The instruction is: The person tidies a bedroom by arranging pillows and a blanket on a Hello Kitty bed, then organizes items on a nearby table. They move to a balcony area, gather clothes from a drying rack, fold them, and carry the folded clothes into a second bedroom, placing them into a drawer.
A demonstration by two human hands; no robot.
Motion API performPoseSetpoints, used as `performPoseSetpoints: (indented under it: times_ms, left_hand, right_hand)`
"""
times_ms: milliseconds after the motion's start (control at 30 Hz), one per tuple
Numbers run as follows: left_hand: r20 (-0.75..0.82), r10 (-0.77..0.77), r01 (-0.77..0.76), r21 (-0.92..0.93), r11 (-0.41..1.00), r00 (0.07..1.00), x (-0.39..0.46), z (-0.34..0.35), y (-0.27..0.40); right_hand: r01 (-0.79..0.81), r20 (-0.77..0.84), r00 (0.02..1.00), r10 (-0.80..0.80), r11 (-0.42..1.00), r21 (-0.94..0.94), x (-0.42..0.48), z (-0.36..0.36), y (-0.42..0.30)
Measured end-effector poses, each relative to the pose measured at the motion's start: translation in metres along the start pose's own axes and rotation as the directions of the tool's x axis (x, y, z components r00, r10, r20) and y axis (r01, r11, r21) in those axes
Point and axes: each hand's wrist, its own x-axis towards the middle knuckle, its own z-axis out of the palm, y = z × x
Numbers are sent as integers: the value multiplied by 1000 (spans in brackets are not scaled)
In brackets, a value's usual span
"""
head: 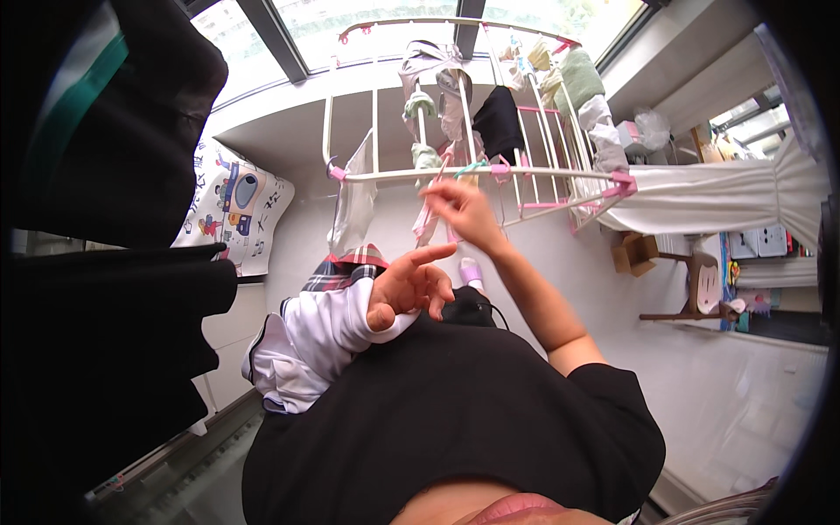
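Observation:
My left hand (413, 292) is palm up with its fingers apart, in front of my black shirt. Over that forearm hangs a white garment (315, 341) with dark trim. Red and navy plaid cloth (348, 268) shows just beyond it. Slightly blurred, my right hand (467, 213) is raised by the front bar of a white and pink drying rack (407, 175). Its fingers are bent; whether they pinch anything cannot be made out. Pink hanging items (426, 223) and a teal hanger (469, 169) appear near those fingertips.
Small clothes, a black garment (500, 125) and a green towel (579, 79) hang on the rack. Dark cloth (118, 354) hangs close on the left, beside a printed cover (239, 203). To the right are a cardboard box (634, 254), a chair (702, 289) and a white curtain (715, 197).

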Motion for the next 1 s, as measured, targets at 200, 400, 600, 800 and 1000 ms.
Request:
performPoseSetpoints:
  times_ms: [200, 400, 600, 800, 1000]
  left_hand:
    - [-222, 37, -19, 79, 997, 974, 36, 21, -34]
    - [-461, 59, -19, 92, 996, 886, 52, 60, -49]
    - [-611, 195, -146, 130, 981, 767, 45, 78, -67]
    - [-671, 305, -292, 136, 947, 675, 38, 72, -79]
    - [-738, 433, -362, 270, 892, 517, 51, 52, -62]
  right_hand:
    - [215, 5, 927, -376, 519, -828, 143, -91, 45]
    - [290, 262, 952, -160, 182, -940, 257, -109, 100]
    - [306, 258, 941, -218, 227, -924, 305, -94, 103]
    - [391, 263, 919, -295, 587, -709, 227, -74, 66]
    - [181, 298, 954, -29, 850, -495, 195, -80, 70]
